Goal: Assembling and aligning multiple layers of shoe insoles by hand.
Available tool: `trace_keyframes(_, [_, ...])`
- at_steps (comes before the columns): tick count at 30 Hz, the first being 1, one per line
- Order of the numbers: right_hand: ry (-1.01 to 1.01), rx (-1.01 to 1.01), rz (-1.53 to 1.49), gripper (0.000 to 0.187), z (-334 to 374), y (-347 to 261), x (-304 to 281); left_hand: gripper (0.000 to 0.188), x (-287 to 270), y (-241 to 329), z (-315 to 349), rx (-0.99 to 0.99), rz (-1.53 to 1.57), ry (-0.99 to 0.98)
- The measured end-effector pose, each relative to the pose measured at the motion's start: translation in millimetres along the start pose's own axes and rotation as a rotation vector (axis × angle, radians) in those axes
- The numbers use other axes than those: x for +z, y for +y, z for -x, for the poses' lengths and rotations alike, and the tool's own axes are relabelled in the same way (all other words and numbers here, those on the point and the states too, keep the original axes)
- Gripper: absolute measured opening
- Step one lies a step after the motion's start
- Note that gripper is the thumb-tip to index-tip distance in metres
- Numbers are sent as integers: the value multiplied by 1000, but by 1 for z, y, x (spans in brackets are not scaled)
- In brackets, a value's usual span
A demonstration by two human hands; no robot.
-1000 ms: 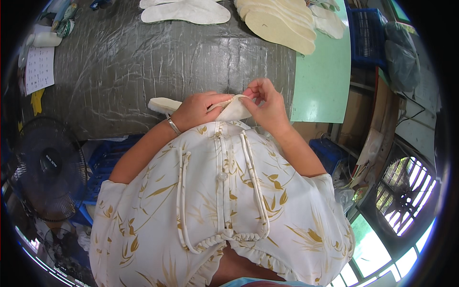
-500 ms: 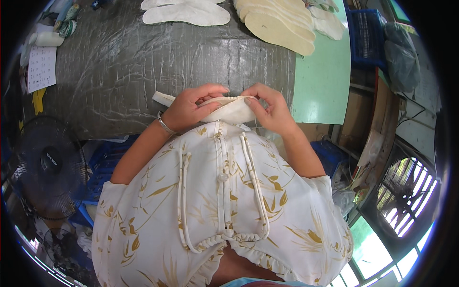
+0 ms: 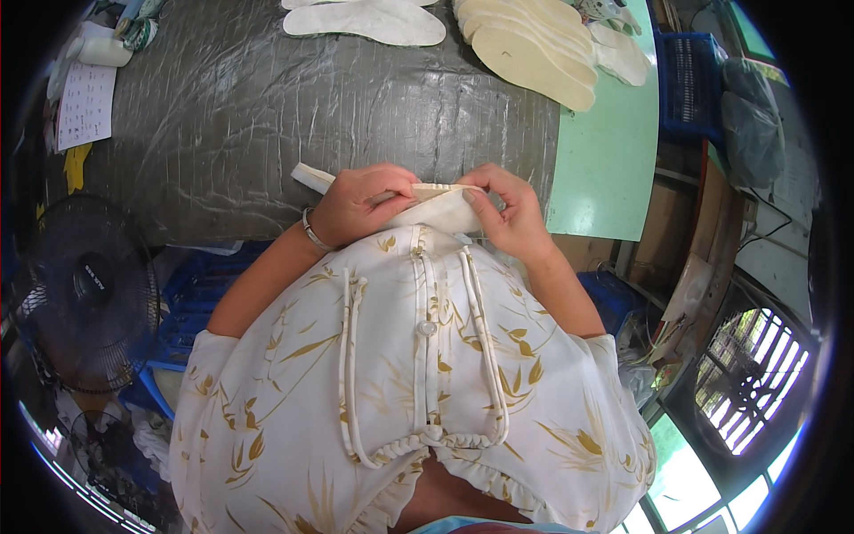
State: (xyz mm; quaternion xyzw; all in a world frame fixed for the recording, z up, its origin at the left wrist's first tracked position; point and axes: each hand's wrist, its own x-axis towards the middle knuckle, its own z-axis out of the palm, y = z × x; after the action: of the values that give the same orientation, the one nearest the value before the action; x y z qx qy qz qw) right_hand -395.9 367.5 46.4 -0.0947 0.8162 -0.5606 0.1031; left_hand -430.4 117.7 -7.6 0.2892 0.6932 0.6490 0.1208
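wrinkled grey sheeting covers the worktop [image 3: 267, 116], with a pale green strip [image 3: 605, 169] along its right side. nearest, at the front edge and close against the person's patterned blouse, both hands grip one cream shoe insole [image 3: 436, 206]: the left hand [image 3: 360, 206] is curled over its left part, thumb and fingers pinched on the upper edge, a bracelet at the wrist; the right hand [image 3: 505, 212] pinches the right end, fingertips closed on the rim. one end of the insole [image 3: 311, 176] pokes out to the left beyond the left hand. by the look of it the step in hand is working or pressing along the insole's edge, perhaps joining or checking layers; i cannot tell which. the next move would call for sliding the pinch along the rim while keeping the edges lined up. farther off lie white insoles [image 3: 374, 20] and a fanned stack of cream insoles [image 3: 529, 44], a printed sheet [image 3: 86, 102] at far left, a dark fan [image 3: 84, 285] beside the worktop
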Motion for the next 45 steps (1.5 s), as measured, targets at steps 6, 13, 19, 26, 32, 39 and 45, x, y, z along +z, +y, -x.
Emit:
trace_keyframes(6, [102, -16, 113, 9, 7, 6, -1, 15, -11, 4, -1, 15, -121, -136])
trace_keyframes(13, [129, -88, 209, 9, 4, 7, -2, 17, 0, 6, 4, -27, -401, -128])
trace_keyframes(19, [175, -334, 443, 13, 4, 18, 0, 9, 5, 8, 0, -169, -139, 26])
trace_keyframes(26, [164, -299, 532, 11, 11, 27, -2, 7, 11, 8, 3, -146, -196, 36])
trace_keyframes(32, [56, -156, 120, 24, 2, -1, -10, 6, 4, 15, -6, -9, -357, -62])
trace_keyframes(39, [-142, -314, 361, 11, -20, -14, -4, 7, 5, 23, -10, 113, -475, -129])
trace_keyframes(45, [-240, -326, 547, 8, -26, -16, -7, 9, 3, 23, -13, 186, -588, -160])
